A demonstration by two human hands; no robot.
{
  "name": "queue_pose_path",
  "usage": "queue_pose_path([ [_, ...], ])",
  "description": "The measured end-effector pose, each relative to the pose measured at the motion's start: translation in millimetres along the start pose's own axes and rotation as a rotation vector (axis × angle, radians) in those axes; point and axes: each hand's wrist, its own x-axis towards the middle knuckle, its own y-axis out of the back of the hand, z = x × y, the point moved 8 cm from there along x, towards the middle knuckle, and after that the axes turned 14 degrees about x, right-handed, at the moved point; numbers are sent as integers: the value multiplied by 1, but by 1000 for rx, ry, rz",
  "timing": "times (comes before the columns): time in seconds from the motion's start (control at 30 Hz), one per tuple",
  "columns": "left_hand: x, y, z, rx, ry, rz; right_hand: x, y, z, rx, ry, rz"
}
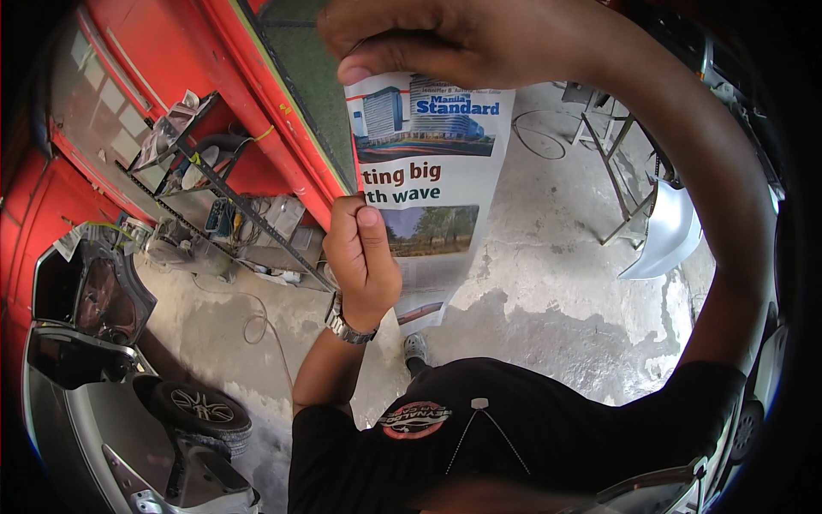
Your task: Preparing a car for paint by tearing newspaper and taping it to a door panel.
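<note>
A newspaper sheet with photos and printed text hangs vertically along the edge of a red frame with a yellow-green strip and a dark green panel. My left hand, with a metal watch on the wrist, grips the left edge of the newspaper at about mid-height, fingers bent against the red frame. My right hand is raised over the top of the sheet, fingers curled and pressing on its top corner; part of what lies under those fingers is hidden.
A metal shelf rack with tools stands left, near a car and stacked wheels. At right are a metal stand and a silver body panel. A hose lies on the concrete floor.
</note>
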Motion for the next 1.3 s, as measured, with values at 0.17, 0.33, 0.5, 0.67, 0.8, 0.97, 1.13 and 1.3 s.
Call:
queue_pose_path([
  [0.17,-11,-8,-11,62,118,-121,-2,-2,7,-30,-90,-66],
  [0.33,-15,-7,-16,114,61,-93,-3,-1,2,-138,-91,-79],
  [0.5,-18,-5,-16,141,68,-111,-6,-3,1,-189,-49,-29],
  [0.67,-23,-3,-19,201,114,-107,-6,-4,4,-154,-65,-46],
  [0.8,-24,-2,-15,239,108,-86,-4,-8,15,-165,-126,-57],
  [0.97,-28,0,-19,293,65,-52,-2,-9,18,-228,-257,-134],
  [1.13,-28,3,-17,275,79,-32,-5,-6,14,-175,-214,-80],
  [1.3,-33,5,-18,289,97,-19,-6,-8,10,-196,-311,-99],
])
